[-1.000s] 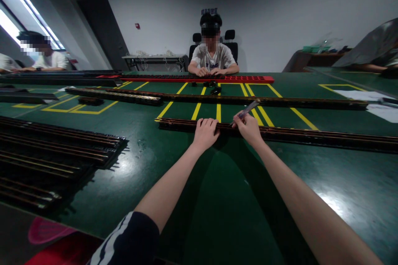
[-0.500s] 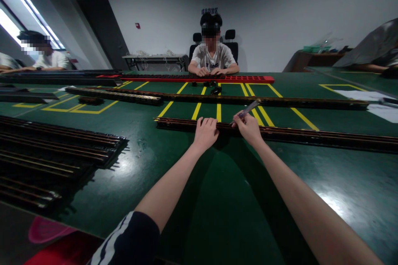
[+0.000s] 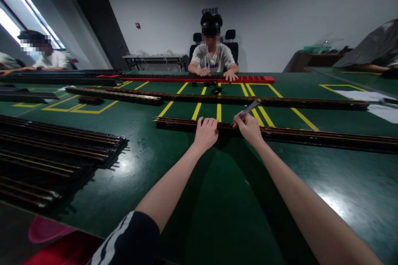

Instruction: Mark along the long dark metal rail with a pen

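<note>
A long dark rail with copper-coloured strips (image 3: 311, 136) lies across the green table in front of me. My left hand (image 3: 206, 134) grips this rail near its left end, fingers curled over the far edge. Just to the right, my right hand (image 3: 248, 127) is closed around a slim pen-like tool with a clear handle (image 3: 251, 107). The tool slants up and to the right, its lower end down at the rail. Whether the tip touches the rail is too dark to tell.
Several similar rails (image 3: 56, 145) are stacked at the left. Another long rail (image 3: 264, 100) lies farther back, beyond yellow tape lines (image 3: 219, 112). Across the table a co-worker (image 3: 213, 56) sits at a red rail (image 3: 255, 79). Small black parts (image 3: 216, 90) lie before them.
My hands and the tool stay almost in place; the rail's left end has shifted very slightly left. The co-worker's hand on my right side has moved right and flattened out.
</note>
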`<state>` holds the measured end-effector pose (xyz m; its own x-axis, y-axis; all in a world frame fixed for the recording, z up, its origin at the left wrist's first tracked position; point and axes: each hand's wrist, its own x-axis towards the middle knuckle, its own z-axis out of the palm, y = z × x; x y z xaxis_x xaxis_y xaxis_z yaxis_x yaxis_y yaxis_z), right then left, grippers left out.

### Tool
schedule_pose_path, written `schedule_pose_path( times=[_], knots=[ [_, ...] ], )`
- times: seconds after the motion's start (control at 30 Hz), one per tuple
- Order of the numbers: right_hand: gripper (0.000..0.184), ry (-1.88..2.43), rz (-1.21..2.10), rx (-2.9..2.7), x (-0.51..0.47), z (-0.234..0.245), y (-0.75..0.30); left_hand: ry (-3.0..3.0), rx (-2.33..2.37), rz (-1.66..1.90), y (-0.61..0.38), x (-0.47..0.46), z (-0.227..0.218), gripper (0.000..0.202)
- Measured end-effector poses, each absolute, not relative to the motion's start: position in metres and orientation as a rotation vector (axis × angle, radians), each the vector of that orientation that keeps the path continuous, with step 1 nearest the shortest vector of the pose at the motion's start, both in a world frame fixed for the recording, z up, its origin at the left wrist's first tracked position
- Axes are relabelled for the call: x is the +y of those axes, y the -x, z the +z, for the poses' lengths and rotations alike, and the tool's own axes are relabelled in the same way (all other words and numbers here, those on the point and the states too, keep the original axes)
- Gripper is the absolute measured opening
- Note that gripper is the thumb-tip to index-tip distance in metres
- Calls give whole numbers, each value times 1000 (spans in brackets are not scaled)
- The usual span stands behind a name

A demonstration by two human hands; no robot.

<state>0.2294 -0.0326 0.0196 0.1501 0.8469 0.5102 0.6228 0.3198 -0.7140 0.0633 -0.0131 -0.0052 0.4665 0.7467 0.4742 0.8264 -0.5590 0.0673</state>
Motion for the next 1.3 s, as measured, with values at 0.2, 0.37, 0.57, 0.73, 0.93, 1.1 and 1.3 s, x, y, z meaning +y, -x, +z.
schedule_pose_path(
  times=[0.2, 0.37, 0.57, 0.73, 0.93, 1.1, 1.3],
  knots=[
    [29, 1363, 273, -1550, -33, 19, -228, 2551, -1415, -691, -63, -13, -3, 35],
    [33, 1382, 260, -1511, -33, 21, -230, 2554, -1422, -689, -62, -12, -4, 36],
    [35, 1373, 267, -1489, -33, 20, -229, 2568, -1420, -686, -62, -12, -3, 35],
    [30, 1366, 286, -1499, -32, 17, -228, 2545, -1408, -698, -63, -10, -6, 36],
    [30, 1364, 269, -1509, -31, 17, -229, 2535, -1413, -702, -63, -10, -8, 37],
    [31, 1349, 300, -1514, -33, 18, -227, 2557, -1398, -687, -63, -12, -5, 39],
    [26, 1333, 339, -1534, -34, 20, -224, 2564, -1428, -688, -63, -13, -2, 40]
  ],
)
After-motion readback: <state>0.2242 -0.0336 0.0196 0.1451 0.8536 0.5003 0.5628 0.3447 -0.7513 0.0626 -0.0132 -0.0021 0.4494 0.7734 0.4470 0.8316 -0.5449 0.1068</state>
